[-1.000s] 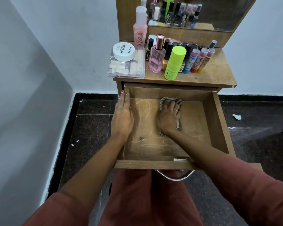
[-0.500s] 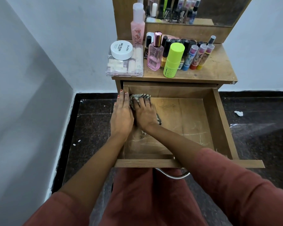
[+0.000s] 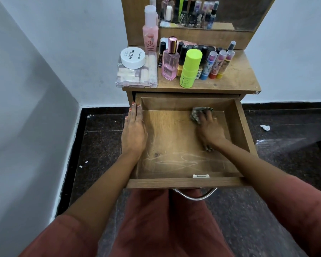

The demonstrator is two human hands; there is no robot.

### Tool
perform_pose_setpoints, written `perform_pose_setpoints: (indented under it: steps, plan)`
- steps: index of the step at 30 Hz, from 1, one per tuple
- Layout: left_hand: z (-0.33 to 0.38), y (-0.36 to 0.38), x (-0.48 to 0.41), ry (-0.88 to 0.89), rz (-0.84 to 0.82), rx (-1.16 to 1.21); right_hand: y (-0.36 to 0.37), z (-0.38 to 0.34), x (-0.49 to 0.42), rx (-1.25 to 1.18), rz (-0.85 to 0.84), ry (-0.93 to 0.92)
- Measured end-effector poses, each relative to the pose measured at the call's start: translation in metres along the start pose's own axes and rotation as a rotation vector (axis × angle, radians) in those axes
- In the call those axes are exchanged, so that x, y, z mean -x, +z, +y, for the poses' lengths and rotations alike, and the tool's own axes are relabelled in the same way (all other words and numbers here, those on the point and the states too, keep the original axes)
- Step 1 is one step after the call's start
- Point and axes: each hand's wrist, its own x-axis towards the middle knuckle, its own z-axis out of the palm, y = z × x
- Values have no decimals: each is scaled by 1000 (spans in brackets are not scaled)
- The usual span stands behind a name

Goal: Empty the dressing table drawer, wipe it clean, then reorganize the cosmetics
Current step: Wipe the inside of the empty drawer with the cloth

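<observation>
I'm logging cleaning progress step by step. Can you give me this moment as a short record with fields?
drawer: open wooden drawer, no cosmetics inside
right hand: right hand pressing a crumpled patterned cloth on the floor near the back wall
left hand: left hand flat along the left wall
residue: pale streaks near the front
cosmetics: on the wooden tabletop, including a lime-green capped bottle
</observation>
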Motion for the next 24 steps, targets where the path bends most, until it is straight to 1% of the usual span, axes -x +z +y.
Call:
perform_pose_setpoints:
  steps: [2, 4, 10, 13, 18, 20, 21, 24]
  plan:
    - [0, 0, 0, -3, -1, 1, -7, 23, 0, -22, 6, 54]
    - [0, 0, 0, -2, -1, -1, -9, 32, -2, -32, 6, 70]
    - [1, -1, 1, 6, 6, 0, -4, 26, -5, -45, 31, 86]
    - [0, -2, 1, 17, -1, 7, -3, 24, 2, -5, 5, 110]
    - [-1, -1, -1, 32, 15, -17, 11, 12, 21, -17, -68, 253]
    - [-2, -1, 0, 38, 14, -13, 13, 10, 26, -56, -67, 294]
    - [-3, -1, 0, 37, 14, -9, 12, 11, 26, -55, -66, 299]
    - [-4, -1, 0, 40, 15, -6, 8, 20, 21, -76, 16, 242]
